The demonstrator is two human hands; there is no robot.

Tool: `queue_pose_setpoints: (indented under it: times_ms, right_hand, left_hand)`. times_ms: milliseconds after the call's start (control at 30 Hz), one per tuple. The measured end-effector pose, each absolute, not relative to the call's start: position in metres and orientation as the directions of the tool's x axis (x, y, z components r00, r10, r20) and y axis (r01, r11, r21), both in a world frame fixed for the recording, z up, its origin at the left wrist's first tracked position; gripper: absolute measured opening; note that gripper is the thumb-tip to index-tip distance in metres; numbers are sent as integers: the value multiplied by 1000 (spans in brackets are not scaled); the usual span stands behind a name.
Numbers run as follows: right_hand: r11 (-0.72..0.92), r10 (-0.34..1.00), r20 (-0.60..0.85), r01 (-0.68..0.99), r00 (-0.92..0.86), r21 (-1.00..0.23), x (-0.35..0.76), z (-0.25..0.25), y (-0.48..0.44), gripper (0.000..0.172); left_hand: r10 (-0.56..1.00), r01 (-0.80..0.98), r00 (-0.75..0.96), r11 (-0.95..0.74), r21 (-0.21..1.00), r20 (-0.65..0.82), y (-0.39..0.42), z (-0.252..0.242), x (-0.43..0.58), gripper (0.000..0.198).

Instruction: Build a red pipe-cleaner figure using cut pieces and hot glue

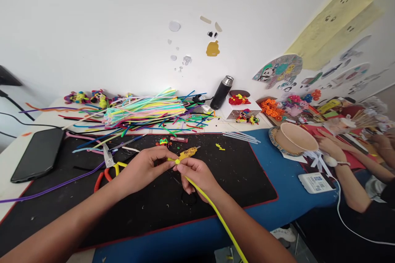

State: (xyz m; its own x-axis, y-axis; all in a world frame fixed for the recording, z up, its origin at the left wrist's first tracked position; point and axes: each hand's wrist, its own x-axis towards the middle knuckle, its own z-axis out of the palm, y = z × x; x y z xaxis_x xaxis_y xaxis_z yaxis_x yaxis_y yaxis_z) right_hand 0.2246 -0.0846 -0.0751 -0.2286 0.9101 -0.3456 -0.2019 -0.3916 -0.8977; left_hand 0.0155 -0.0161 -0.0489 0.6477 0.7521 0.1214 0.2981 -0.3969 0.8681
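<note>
Over the black mat (247, 181), my left hand (151, 168) and my right hand (196, 174) meet fingertip to fingertip. Both pinch a yellow pipe cleaner (216, 208), which has a small coiled bit between the fingers. Its long tail runs from my right hand down along the forearm. Just behind the fingers lies a yellow glue gun (189, 153), partly hidden by them. Pliers with red handles (98, 181) and scissors with yellow handles (117, 168) seem to lie left of my left hand, overlapping. A small colourful figure (163, 142) sits behind it.
A large bundle of pipe cleaners (145, 109) lies along the wall, near a black bottle (221, 92). At left is a phone (40, 154). Glue sticks (242, 137) and a bowl (299, 136) are to the right. Another person's hand (331, 148) works at far right.
</note>
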Motion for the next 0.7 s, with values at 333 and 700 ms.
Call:
queue_pose_setpoints:
  times_ms: [333, 700]
  right_hand:
    - [-409, 903, -359, -219, -235, -886, 223, -74, -85, 55]
    - [-393, 912, -358, -171, -203, -904, 221, -72, -84, 56]
  left_hand:
    - [789, 309, 608, -342, 888, 92, -19, -41, 20, 24]
    - [785, 313, 613, -347, 884, 92, -17, -43, 19, 24]
